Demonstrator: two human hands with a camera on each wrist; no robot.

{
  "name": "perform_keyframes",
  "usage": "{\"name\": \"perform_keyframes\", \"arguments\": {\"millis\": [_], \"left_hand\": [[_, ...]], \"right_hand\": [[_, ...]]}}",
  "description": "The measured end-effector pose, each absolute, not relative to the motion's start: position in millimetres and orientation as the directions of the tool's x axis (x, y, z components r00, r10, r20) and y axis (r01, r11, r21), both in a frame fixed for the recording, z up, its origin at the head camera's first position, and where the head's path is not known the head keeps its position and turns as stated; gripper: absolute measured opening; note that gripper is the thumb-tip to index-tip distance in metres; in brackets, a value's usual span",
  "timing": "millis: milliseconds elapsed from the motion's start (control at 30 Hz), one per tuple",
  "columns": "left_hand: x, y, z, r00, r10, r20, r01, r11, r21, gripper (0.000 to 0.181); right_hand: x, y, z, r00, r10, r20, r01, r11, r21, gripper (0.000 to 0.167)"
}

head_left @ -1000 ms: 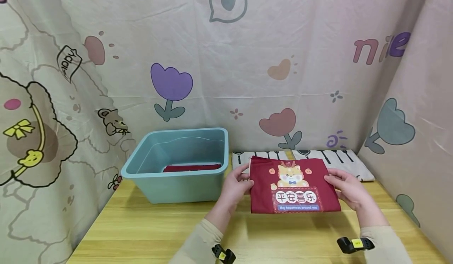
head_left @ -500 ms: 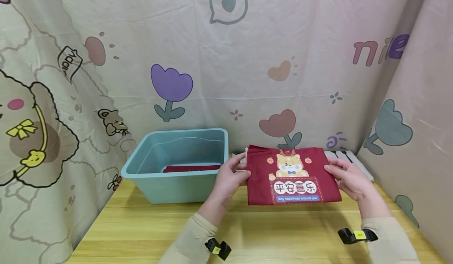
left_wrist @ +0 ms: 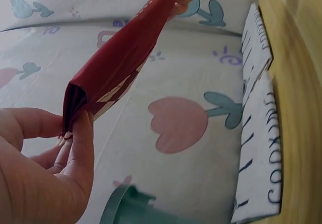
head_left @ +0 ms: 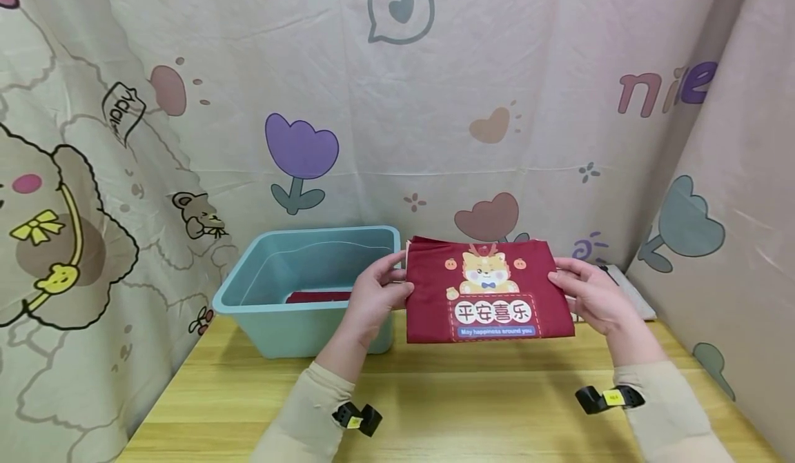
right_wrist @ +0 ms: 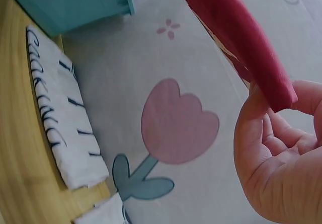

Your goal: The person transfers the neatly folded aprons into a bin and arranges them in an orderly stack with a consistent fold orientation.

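Observation:
A folded dark red cloth (head_left: 428,311) with a cartoon dog and printed lettering hangs above the table in the head view, its print facing me. My left hand (head_left: 377,294) pinches its left edge between thumb and fingers. At the opposite edge my right hand (head_left: 593,296) pinches it the same way. Several layers show at the folded end of the red cloth (left_wrist: 113,58) in the left wrist view. The blue-green bin (head_left: 310,328) stands to the left, just behind my left hand. Another red cloth (head_left: 317,297) lies inside it, partly hidden.
Folded white cloths with black print (right_wrist: 68,113) lie along the back of the table; in the head view the held cloth and right hand cover most of them. A patterned curtain (head_left: 397,104) hangs behind. The wooden table (head_left: 472,401) spreads out in front.
Both hands have raised the red cloth and carried it left toward the bin. More of the bin's right side is now covered by my left hand.

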State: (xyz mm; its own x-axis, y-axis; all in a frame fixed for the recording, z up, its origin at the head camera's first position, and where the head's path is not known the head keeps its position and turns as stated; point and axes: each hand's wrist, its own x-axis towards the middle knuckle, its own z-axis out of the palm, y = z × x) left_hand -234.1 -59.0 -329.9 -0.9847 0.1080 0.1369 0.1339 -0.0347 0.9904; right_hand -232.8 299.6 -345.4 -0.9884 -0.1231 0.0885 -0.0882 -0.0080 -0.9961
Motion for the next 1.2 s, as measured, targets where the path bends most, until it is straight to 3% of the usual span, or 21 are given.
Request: {"name": "perform_keyframes", "arguments": {"millis": [167,300,600,1200], "left_hand": [[-237,-77,-326,-0.985,0.085,0.151,0.150,-0.023,0.988,0.057],[-241,-91,-324,-0.984,0.067,0.168,0.166,-0.026,0.986,0.056],[-246,-120,-316,-0.988,0.011,0.157,0.157,0.035,0.987,0.055],[-254,-168,-303,-0.992,-0.059,0.112,0.101,0.167,0.981,0.055]], "right_hand": [[-238,282,-339,-0.985,-0.142,0.093,-0.092,-0.013,-0.996,0.044],[-243,265,-333,-0.981,-0.167,0.102,-0.095,-0.048,-0.994,0.050],[-254,230,-327,-0.980,-0.165,0.115,-0.100,-0.097,-0.990,0.045],[-273,174,-321,-0.979,-0.173,0.107,-0.096,-0.072,-0.993,0.042]]}}
